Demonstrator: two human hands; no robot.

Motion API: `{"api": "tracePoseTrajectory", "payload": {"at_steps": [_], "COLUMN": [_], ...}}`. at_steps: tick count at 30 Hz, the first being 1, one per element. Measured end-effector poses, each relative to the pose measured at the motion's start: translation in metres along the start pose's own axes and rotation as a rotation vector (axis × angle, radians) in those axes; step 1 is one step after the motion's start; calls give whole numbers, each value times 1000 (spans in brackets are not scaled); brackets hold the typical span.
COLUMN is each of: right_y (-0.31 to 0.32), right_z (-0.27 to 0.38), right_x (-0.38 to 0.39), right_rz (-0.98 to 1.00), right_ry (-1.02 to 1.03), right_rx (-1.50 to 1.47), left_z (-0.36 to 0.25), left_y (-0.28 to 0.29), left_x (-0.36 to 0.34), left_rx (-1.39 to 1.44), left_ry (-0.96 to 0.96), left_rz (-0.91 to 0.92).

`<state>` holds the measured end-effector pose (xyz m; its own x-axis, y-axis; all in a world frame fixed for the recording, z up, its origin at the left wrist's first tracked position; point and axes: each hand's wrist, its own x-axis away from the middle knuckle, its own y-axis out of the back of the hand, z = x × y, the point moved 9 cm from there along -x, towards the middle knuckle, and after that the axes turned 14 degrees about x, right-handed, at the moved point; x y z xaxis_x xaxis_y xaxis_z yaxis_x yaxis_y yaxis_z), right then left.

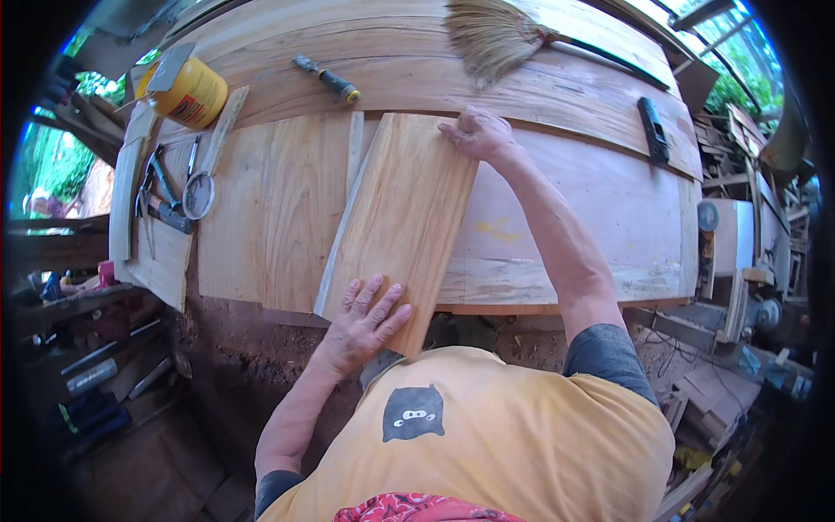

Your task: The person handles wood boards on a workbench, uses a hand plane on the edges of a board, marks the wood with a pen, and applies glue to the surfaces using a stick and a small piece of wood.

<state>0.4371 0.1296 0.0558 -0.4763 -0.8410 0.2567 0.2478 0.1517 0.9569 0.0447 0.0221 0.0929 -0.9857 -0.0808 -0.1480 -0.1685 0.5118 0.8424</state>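
A wide wooden board (402, 204) lies slanted across the workbench, its near end jutting past the front edge toward me. My right hand (478, 135) reaches to the far end and grips the board's far right corner, fingers curled over it. My left hand (365, 320) rests on the near end with its fingers spread over the top face. To the left of this board, wide wooden panels (270, 209) lie on the bench, and a narrow strip of wood (355, 152) sits close to its far left side.
A chisel (329, 80), a straw broom (500, 39) and a black hand plane (652, 130) lie along the bench's far side. At left are a yellow tub (193, 94), a roll of tape (199, 195) and a hammer (167, 209). Wood scraps (718, 400) pile up at right.
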Motion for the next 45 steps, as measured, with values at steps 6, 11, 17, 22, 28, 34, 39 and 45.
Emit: {"api": "tracePoseTrajectory", "payload": {"at_steps": [6,11,17,22,28,34,39,45], "right_y": [-5,-80,-157,-94,1,51,36,8], "right_z": [-150,-213,-188,-286,-437,-509,-564,-526], "right_x": [185,405,471,467,321,155,116,142], "right_rz": [-67,-383,-244,-450,-671,-567,-448,-573], "right_ry": [-491,-965,-938,-997,-785,-753,-731,-402], "right_rx": [-19,-190,-426,-314,31,158,9,-1219], "left_z": [39,37,-113,-127,-98,-83,-84,-83], "left_y": [31,46,-148,-180,-186,-182,-183,-185], "left_x": [-30,-136,-214,-254,-273,-265,-270,-271], "left_rx": [-120,-273,148,123,60,40,61,52], "left_ry": [17,76,-375,-350,-6,81,111,58], "left_rz": [66,5,386,337,202,113,183,124]}}
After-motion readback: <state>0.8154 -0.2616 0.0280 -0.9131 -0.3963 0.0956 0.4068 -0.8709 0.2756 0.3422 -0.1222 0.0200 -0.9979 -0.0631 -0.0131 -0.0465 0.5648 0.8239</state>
